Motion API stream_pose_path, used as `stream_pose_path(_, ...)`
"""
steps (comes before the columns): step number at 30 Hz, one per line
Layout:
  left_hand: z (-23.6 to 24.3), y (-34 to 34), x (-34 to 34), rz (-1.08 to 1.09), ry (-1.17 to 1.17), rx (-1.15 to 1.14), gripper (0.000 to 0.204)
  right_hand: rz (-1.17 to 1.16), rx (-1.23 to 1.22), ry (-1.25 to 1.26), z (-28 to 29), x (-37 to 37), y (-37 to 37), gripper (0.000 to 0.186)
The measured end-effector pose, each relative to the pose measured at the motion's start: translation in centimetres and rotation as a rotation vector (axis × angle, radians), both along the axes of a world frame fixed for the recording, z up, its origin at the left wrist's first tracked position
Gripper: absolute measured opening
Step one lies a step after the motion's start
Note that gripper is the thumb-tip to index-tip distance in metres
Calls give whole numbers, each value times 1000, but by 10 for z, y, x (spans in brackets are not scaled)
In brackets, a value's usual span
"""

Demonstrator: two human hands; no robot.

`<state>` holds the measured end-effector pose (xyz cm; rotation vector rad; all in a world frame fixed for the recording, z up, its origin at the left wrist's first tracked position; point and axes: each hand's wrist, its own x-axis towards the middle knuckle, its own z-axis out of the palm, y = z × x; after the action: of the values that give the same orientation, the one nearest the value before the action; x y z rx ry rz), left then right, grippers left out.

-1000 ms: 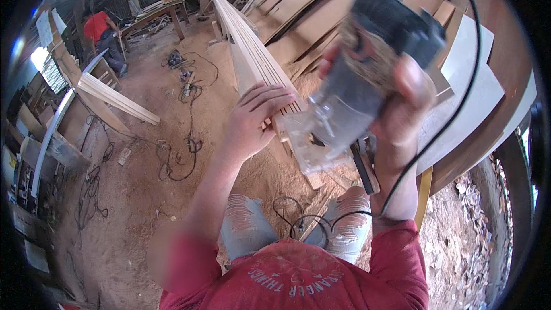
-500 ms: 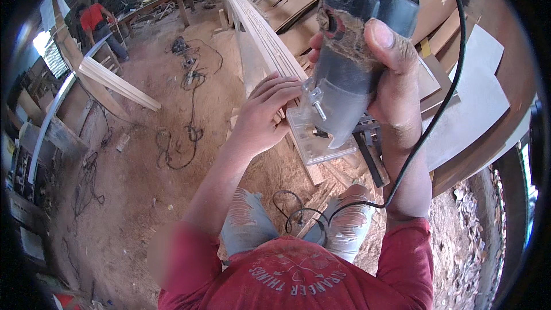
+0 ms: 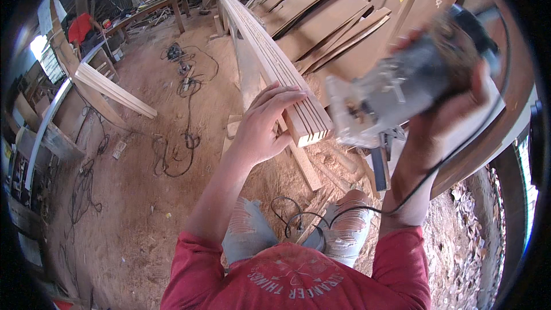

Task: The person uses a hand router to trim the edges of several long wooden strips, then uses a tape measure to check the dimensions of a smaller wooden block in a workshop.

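My right hand (image 3: 453, 112) is wrapped around a dusty trim router (image 3: 422, 72), a black and grey body with a clear base. It is held up in the air, tilted with its base toward the left, and blurred by motion. Left of it, a bundle of long pale wooden boards (image 3: 287, 86) runs away from me, its grooved near end facing me. My left hand (image 3: 267, 120) grips the left edge near that end, fingers over the top and thumb low by the side. The router's base is apart from the boards, just right of their end.
A black cord (image 3: 425, 189) hangs from the router past my right forearm. Sheets and offcuts (image 3: 321, 17) lean at the back right. A black-handled clamp-like tool (image 3: 379, 166) sits below the router. Cables (image 3: 189, 143) lie on the dusty floor. A person in red (image 3: 83, 28) bends far left.
My right hand has swung the router rightward and tipped it, uncovering the end of the boards. My left hand stays at the boards' edge. The far person has bent or shifted slightly.
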<state>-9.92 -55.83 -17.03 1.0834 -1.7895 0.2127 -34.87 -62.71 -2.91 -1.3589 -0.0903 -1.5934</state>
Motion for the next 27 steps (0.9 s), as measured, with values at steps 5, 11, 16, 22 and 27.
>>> stream_pose_path(5, 1, 4, -2, -74, -32, -44, 59, -446, 5, -65, -45, -40, -22, 78)
stream_pose_path(11, -6, 16, -11, 25, -125, -114, 57, -579, 71, 177, -187, -17, -74, 77)
stream_pose_path(16, 3, 12, -22, -2, -69, -131, 66, 710, 1167, -320, -341, 24, -95, 67)
stream_pose_path(22, -4, 5, -16, 45, -95, -143, 58, -200, 367, 800, -451, 48, -47, 61)
stream_pose_path(27, -7, 11, -13, 42, -33, -109, 52, -50, 501, 951, -543, 64, -36, 63)
